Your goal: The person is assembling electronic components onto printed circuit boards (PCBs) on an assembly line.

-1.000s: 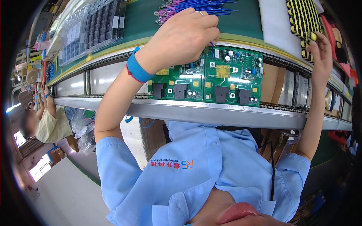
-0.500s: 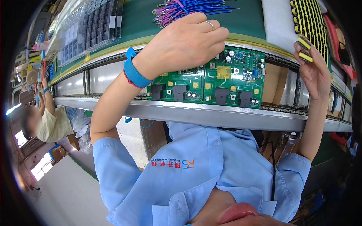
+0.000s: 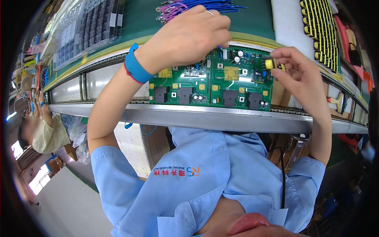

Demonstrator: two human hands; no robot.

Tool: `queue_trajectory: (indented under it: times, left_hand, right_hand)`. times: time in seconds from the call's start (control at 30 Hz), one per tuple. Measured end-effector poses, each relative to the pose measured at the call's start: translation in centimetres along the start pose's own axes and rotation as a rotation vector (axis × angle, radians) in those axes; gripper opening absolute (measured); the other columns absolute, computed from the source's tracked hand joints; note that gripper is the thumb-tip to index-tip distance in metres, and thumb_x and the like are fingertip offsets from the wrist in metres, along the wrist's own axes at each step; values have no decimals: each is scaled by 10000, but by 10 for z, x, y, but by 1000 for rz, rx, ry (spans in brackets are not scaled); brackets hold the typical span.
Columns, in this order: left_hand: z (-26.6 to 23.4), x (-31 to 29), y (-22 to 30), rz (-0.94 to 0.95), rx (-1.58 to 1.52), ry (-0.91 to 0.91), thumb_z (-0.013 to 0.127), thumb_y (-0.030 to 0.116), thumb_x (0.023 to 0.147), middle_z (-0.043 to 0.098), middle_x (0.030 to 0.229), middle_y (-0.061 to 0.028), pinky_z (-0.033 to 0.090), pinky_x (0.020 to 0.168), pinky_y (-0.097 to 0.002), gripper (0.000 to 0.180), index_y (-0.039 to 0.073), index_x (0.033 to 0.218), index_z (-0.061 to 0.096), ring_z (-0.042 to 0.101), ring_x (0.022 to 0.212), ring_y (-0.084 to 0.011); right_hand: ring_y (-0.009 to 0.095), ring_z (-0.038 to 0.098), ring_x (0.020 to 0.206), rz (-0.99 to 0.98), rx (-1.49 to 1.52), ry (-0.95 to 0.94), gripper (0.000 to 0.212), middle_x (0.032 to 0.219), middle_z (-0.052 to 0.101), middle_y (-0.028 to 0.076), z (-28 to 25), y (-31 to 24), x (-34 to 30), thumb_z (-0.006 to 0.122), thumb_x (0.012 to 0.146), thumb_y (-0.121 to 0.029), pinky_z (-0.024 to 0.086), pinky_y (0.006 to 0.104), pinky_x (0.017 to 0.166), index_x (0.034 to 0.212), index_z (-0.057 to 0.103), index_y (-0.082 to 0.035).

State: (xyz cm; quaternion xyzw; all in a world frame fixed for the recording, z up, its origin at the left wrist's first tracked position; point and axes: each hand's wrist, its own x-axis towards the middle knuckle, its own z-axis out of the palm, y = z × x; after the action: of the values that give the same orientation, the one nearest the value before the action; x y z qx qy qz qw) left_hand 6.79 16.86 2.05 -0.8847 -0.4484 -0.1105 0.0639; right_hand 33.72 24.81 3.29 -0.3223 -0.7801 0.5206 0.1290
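Two green circuit boards lie side by side on the conveyor rails: a left board (image 3: 187, 84) and a right board (image 3: 257, 90). Both carry black blocks and yellow patches. My left hand (image 3: 189, 35), with a blue wrist strap (image 3: 137, 66), is over the far edge of the boards. Its fingers curl down, and the fingertips and anything in them are hidden. A small yellow-and-black transformer (image 3: 270, 64) is pinched between the thumb and fingers of my right hand (image 3: 296, 71). It is at the right board's far right corner, pins toward the board; I cannot tell if they touch.
Beyond the rails lies a bundle of blue and purple wires (image 3: 169, 12) with ring terminals. Rows of yellow-and-black transformers (image 3: 321, 33) stand at the far right, beside white foam (image 3: 290, 25). Clear trays of dark parts (image 3: 89, 33) are at the far left. A metal rail (image 3: 197, 118) runs in front.
My right hand has brought the transformer left and nearer, from beside the transformer rows to the right board's corner. My left hand has shifted slightly left and away, still over the boards.
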Motion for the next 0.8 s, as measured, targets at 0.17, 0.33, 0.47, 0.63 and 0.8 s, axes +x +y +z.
queue_trajectory:
  times: [0.17,0.33,0.47,0.63,0.8]
  left_hand:
    - [-11,21,-14,90,-118,538,637,194,869,600,803,-38,363,798,-312,270,57,1102,637,563,720,-195]
    - [-7,3,-19,56,-333,1031,529,325,941,657,843,-13,381,741,-281,356,61,1159,624,591,718,-159]
    - [-70,-30,16,-603,-438,517,533,364,955,653,830,-57,454,648,-270,382,20,1086,637,607,725,-179]
    - [-66,-51,10,-645,-264,340,528,223,962,623,801,-107,468,662,-312,243,15,1025,636,606,732,-233]
    - [-59,-60,2,-588,-284,427,570,139,920,621,771,-123,471,639,-308,145,21,975,635,620,717,-245]
  right_hand:
    - [292,608,679,-233,-603,50,244,803,636,135,16,-17,3,684,801,-84,467,380,603,1016,577,-42]
    - [355,610,718,-181,-759,35,242,806,634,164,26,-24,8,683,794,-86,475,437,638,1008,582,-38]
    - [355,613,712,-277,-854,37,234,824,636,166,27,-21,14,683,791,-82,486,433,650,1000,591,-33]
    - [275,582,664,-174,-845,6,245,841,642,131,24,-25,15,689,795,-79,473,367,622,1020,619,-14]
    - [180,514,575,-118,-795,3,276,798,634,91,26,-29,17,705,788,-71,441,301,569,1050,647,-8]
